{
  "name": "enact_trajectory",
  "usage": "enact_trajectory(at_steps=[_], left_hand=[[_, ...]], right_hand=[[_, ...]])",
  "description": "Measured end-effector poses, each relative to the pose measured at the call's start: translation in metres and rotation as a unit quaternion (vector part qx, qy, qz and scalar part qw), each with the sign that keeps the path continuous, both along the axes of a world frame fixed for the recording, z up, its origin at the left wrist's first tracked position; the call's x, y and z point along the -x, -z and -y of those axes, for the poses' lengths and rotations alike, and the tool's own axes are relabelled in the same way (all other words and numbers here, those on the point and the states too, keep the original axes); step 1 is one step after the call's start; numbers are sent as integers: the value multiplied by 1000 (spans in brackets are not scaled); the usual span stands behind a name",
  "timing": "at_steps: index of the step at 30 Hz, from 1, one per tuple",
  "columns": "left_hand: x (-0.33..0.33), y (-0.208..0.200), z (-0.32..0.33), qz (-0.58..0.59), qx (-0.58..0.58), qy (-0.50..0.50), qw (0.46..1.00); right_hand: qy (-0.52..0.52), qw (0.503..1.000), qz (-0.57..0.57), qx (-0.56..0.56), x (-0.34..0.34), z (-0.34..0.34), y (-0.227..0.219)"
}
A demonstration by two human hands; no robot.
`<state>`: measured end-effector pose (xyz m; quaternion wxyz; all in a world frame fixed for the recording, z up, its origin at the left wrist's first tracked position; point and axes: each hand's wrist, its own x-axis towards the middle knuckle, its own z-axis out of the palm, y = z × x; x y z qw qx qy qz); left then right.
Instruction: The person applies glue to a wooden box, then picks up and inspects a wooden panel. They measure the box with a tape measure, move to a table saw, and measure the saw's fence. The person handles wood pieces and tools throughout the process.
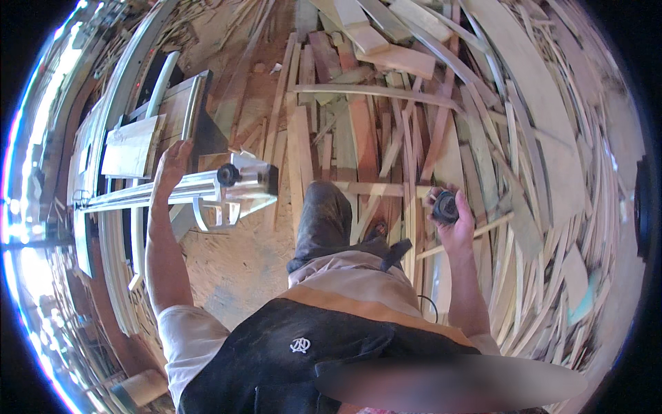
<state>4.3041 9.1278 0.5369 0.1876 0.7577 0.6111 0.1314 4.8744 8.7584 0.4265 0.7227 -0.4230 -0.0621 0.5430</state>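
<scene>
My left hand (174, 162) reaches forward on the left, its fingers bent around the near end of a narrow pale strip (194, 107) beside a dark upright plate. Just right of that hand, a long silver metal rail (145, 196) carries a round black knob (227, 174) near its right end. A white curved handle-like part (201, 215) hangs below the rail. Out to the right, my right hand (460, 224) is closed around a round black knob-like piece (445, 207), held up clear of the wood behind it. What the piece's back looks like is hidden by my palm.
Loose boards and offcuts (358, 117) cover the floor ahead and to the right. A short pale board (131, 148) lies on the left work surface. Sawdust-covered floor (234, 276) shows between that bench and my leg (321, 221). Wide planks (531, 90) stretch along the far right.
</scene>
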Motion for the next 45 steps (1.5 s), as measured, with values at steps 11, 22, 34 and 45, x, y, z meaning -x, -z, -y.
enact_trajectory(at_steps=[11,22,34,45], left_hand=[[-39,36,-185,-44,168,-2,985],[-151,70,-372,188,101,-7,977],[-305,60,-569,234,-73,-51,968],[-198,83,-973,239,-65,-194,949]], right_hand=[[-89,990,-99,35,-60,-217,23],[-288,952,-5,-99,-55,-662,-29],[-527,846,-70,-30,100,-1000,-37],[-652,750,-97,-46,220,-1423,-8]])
